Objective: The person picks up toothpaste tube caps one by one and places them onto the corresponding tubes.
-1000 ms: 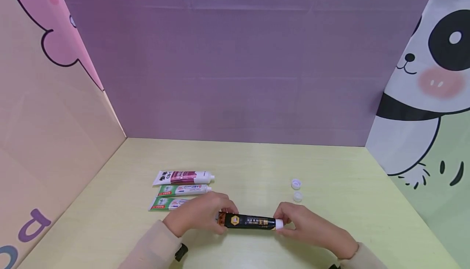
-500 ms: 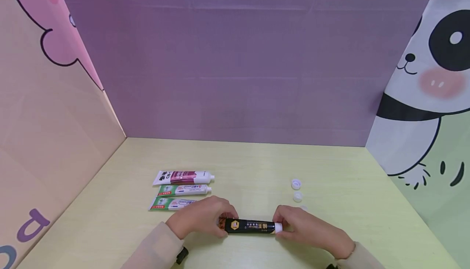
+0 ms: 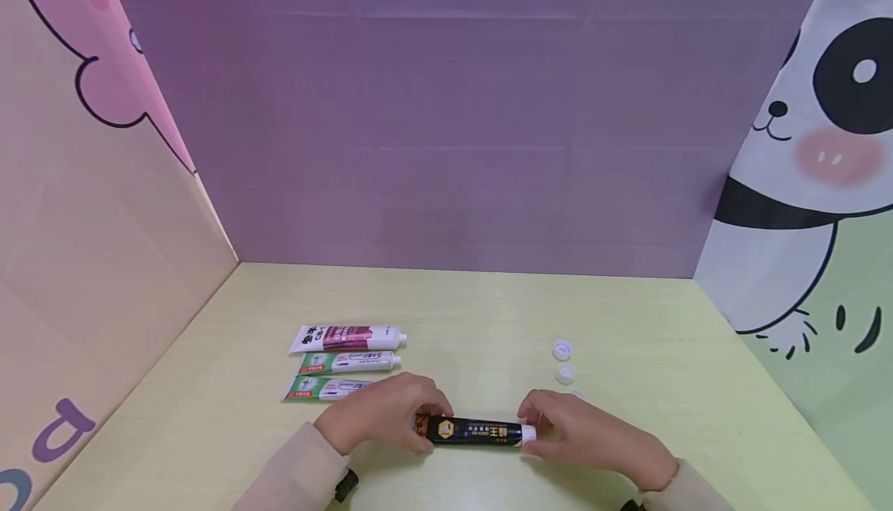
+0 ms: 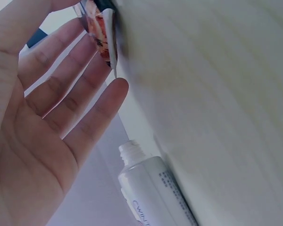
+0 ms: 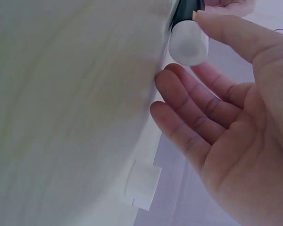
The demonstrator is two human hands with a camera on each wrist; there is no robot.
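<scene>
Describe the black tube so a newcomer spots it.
On the pale table before a purple backdrop, find the left hand and right hand. Held between them is the black tube, white cap at the right. The three tubes farther left are green-white or purple-white; this one alone is black.

I see both arms reach forward, leaning in toward each other. The left arm (image 3: 293, 476) and right arm (image 3: 691, 489) wear pale sleeves down to the wrists. The left grip (image 3: 387, 412) pinches, thumb near the person, fingers (image 4: 101, 113) fanned on the far side, little finger sticking out. The right grip (image 3: 593, 437) faces it and pinches too. Its thumb (image 5: 231, 34) is almost straight; its lower fingers (image 5: 179, 132) bend a little.
</scene>
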